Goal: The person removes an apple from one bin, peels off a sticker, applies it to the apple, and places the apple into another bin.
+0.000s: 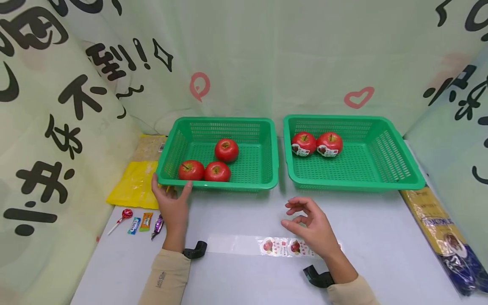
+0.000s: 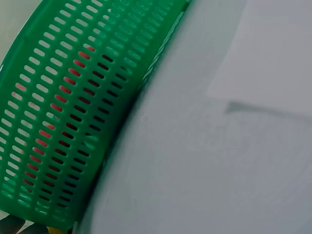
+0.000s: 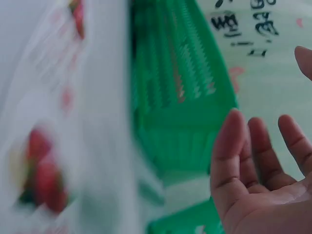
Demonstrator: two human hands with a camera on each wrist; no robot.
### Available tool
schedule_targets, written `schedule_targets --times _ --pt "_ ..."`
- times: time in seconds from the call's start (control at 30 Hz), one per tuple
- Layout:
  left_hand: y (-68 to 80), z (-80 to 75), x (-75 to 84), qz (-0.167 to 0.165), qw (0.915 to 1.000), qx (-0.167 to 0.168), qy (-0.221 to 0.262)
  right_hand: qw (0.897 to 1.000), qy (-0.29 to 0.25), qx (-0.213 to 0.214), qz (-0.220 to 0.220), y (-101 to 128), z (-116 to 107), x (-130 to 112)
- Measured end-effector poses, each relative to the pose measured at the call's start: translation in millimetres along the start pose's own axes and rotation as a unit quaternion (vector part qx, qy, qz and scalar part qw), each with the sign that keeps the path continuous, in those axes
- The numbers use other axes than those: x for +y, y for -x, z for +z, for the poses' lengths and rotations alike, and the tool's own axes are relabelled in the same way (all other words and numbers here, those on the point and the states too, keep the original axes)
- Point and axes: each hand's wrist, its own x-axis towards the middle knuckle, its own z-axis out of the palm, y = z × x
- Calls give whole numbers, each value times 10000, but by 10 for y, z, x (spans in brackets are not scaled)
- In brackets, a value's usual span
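My left hand (image 1: 172, 207) holds the front left corner of the left green basket (image 1: 253, 185), thumb at the front rim and fingers round the side. Two fingertips (image 2: 10, 224) show at that basket's corner in the left wrist view. Three red apples (image 1: 217, 171) without visible labels lie in it. Over the table my right hand (image 1: 310, 224) hangs loosely curled, holding nothing; in the right wrist view its fingers (image 3: 229, 141) are apart. Just below it lies a label strip (image 1: 232, 244) with fruit-picture stickers, partly hidden by that hand and seen blurred up close in the right wrist view.
A second green basket (image 1: 354, 185) at the right holds two apples (image 1: 329, 144) with labels. Left are a yellow package (image 1: 135, 182), a lollipop (image 1: 127, 214) and several small wrapped sweets (image 1: 146, 221). A gold and blue package (image 1: 444, 237) lies along the right edge. Printed curtains surround the table.
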Motion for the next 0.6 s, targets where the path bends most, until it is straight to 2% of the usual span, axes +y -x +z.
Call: schedule_targets --times 0.1,0.17,0.27,0.37,0.5,0.6 --pt "-26 -2 -17 -27 9999 -44 95 9990 0 -396 -198 -212 104 -228" --pt "-42 -5 -30 0 9999 -34 103 9966 205 -744 -302 -459 175 -444" --pt "-53 -11 -40 0 10000 -52 78 9898 750 -1196 -204 -982 278 -779" --pt "-39 -7 -43 -39 10000 -33 67 9793 1314 -1534 113 -1598 396 -970" --pt "-20 10 -49 -15 9999 -5 104 9673 1735 -1770 543 -2317 577 -907" --pt "-13 19 -53 -22 10000 -27 50 9577 1829 -1974 1017 -2631 697 -686"
